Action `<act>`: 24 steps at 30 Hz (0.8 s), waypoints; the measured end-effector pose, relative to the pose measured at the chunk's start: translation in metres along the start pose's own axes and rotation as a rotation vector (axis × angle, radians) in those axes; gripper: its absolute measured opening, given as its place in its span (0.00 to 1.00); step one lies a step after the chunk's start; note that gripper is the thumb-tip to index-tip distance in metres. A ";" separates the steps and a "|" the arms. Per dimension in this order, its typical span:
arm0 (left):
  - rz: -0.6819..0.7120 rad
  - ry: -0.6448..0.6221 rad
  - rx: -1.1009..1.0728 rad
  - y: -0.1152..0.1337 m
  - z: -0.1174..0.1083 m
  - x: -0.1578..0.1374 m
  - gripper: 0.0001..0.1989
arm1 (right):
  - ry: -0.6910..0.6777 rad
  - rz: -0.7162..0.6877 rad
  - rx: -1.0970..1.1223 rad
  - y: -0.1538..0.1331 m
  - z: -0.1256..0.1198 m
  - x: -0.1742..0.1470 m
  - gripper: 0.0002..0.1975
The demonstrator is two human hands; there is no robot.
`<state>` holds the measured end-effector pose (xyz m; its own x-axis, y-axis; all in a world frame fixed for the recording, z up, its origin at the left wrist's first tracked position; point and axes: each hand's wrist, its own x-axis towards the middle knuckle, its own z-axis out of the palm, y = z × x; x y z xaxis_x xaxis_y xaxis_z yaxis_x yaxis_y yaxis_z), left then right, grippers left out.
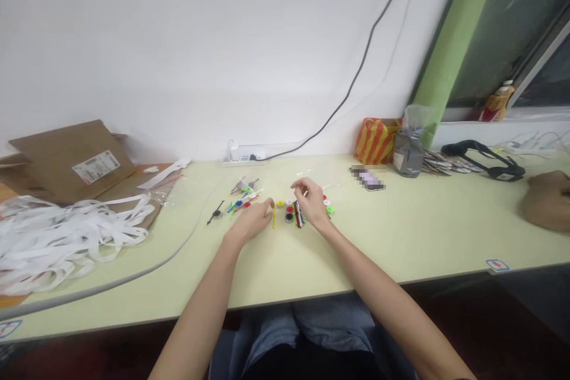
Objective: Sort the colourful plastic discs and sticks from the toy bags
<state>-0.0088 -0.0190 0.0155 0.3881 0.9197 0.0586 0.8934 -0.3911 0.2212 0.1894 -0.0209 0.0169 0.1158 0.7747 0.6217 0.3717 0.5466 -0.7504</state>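
Observation:
My left hand (253, 221) is low over the table, its fingers curled at a thin yellow plastic strip (274, 218) that stands out beside the fingertips. To the right, my right hand (312, 203) has thumb and forefinger pinched together; whatever is between them is too small to make out. Just under it lies a bundle of narrow coloured strips (298, 215), side by side. Small round pieces sit between the hands, among them a yellow disc (280, 204) and a black disc (289, 218). A green disc (330, 210) shows past my right wrist.
Loose coloured strips and discs (244, 187) lie behind my left hand, with a black piece (217, 214) farther left. White ribbon (75, 240), a cardboard box (75, 157) and a grey cable (146, 273) occupy the left. A phone (369, 179) and striped bag (374, 141) are at right.

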 end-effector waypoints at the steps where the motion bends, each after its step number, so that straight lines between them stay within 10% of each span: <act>1: 0.002 0.002 0.001 0.000 0.000 0.000 0.14 | 0.000 -0.001 0.000 0.000 0.000 0.000 0.11; 11: 0.013 -0.001 -0.041 0.000 0.000 -0.001 0.12 | -0.018 -0.007 -0.006 0.001 0.002 -0.001 0.11; 18: -0.259 0.429 0.161 -0.031 -0.022 0.004 0.11 | -0.001 -0.005 0.021 0.003 0.000 -0.001 0.11; 24: -0.221 0.451 0.225 -0.058 -0.022 -0.002 0.14 | -0.015 -0.022 0.020 -0.001 -0.001 -0.001 0.10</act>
<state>-0.0669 0.0024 0.0243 0.0947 0.8845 0.4568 0.9882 -0.1392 0.0646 0.1894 -0.0227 0.0174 0.0935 0.7670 0.6348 0.3560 0.5697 -0.7407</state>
